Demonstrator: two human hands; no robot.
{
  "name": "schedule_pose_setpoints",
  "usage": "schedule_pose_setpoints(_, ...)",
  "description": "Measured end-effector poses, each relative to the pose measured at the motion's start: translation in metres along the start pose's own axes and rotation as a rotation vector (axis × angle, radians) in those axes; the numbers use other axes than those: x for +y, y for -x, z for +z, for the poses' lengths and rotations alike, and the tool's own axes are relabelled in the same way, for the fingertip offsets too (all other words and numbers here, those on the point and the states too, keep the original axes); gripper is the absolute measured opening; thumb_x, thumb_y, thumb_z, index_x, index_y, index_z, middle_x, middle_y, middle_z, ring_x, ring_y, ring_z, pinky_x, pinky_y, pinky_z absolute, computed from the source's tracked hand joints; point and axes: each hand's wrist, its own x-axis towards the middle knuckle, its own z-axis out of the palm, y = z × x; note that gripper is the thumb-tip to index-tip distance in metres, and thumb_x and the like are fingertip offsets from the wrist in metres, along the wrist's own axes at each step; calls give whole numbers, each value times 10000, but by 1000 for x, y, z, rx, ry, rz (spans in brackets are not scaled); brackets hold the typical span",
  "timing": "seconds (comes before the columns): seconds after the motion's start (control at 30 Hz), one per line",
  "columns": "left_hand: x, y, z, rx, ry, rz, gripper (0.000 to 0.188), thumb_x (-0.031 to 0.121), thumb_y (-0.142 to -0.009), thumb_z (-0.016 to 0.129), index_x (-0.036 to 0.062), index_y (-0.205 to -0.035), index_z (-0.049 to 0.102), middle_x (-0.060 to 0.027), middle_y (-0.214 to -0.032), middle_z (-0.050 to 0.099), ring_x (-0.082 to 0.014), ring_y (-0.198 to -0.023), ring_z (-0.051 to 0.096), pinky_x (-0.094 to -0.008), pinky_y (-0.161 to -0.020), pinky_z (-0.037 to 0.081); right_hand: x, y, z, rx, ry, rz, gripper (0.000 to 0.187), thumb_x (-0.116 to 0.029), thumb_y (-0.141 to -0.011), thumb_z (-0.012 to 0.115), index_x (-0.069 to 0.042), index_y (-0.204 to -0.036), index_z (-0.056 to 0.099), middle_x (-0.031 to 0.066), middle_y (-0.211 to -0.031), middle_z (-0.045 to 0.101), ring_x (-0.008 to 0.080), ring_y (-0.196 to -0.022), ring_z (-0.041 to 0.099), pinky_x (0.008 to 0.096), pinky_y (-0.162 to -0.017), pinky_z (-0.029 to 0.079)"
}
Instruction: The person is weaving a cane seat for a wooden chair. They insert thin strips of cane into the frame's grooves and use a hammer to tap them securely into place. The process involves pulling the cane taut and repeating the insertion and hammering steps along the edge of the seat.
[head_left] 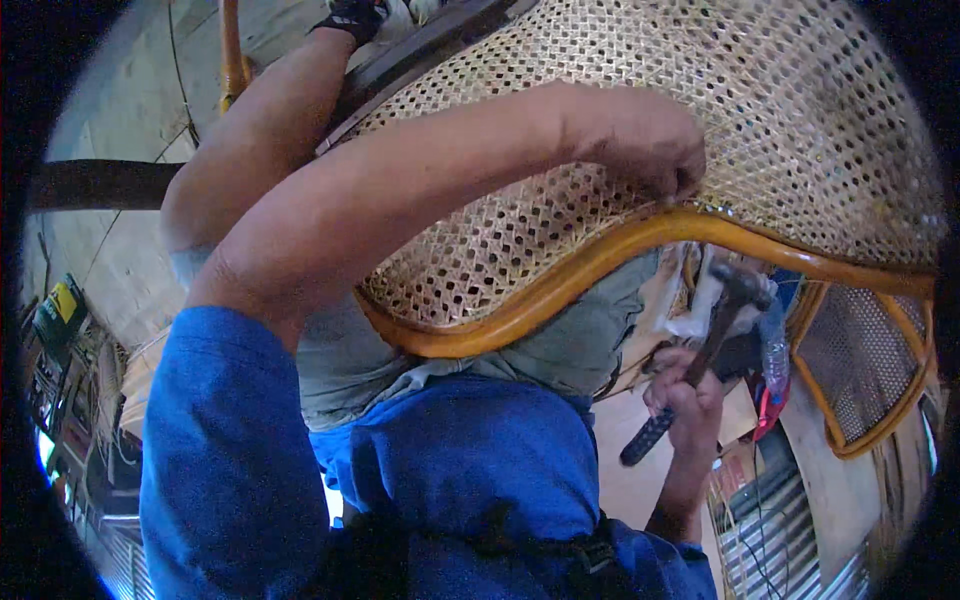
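Note:
A wide panel of woven cane (560, 45) lies across my lap, and a curved, varnished orange-brown rattan rim (600, 243) borders its near side. My left arm reaches over the weave. At its end my left hand (655, 145) is closed, fingertips pressed down where the cane meets the rim; whatever they pinch is too small or hidden to make out. Below the rim, to the right, my right hand (690, 390) grips a hammer (650, 438) by its handle. The dark hammer head is raised just under the rim, apart from it.
A second rattan frame with cane mesh (870, 350) stands at the right. Beside it are a clear plastic bottle (773, 350) and a red object (770, 408). Corrugated metal sheet (755, 530) shows at lower right. A dark wooden bar (110, 185) runs in at the left.

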Motion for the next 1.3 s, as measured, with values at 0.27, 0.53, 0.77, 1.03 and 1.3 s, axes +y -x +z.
schedule_pose_setpoints(0.27,5,7,-4,52,-26,-31,168,240,-672,605,117,-783,633,-112,-679,609,-285,-610,582,-401,-559,444,-35,-15,17,96,655,17,196,-213,-854,498,-33,-928,484,82,-635,508,181,-505,487,306,-483,405)
schedule_pose_setpoints(0.53,5,1,-5,39,-119,-50,201,268,-652,657,116,-783,653,-101,-674,619,-287,-631,593,-423,-557,434,-46,-18,21,31,866,-67,215,-217,-882,467,-16,-959,479,183,-698,536,353,-605,560,423,-557,432)
schedule_pose_setpoints(0.77,9,7,-6,35,-76,-93,165,234,-652,628,104,-751,648,-101,-640,605,-281,-597,573,-416,-532,422,-40,-32,21,61,953,78,270,-246,-897,448,-18,-1037,483,183,-726,542,368,-619,564,428,-561,438)
schedule_pose_setpoints(1.03,3,-3,-4,42,-97,-33,172,232,-657,618,135,-792,662,-90,-656,616,-270,-595,574,-408,-541,430,-26,-20,15,71,830,-246,276,-264,-899,447,-10,-995,501,172,-712,544,362,-624,561,411,-556,438)
schedule_pose_setpoints(1.3,6,-2,-6,5,-144,-75,211,293,-665,638,138,-808,648,-96,-701,618,-290,-670,594,-416,-581,444,-1,-35,13,151,805,-189,297,-304,-901,444,-13,-923,497,88,-604,525,220,-515,527,317,-473,403)
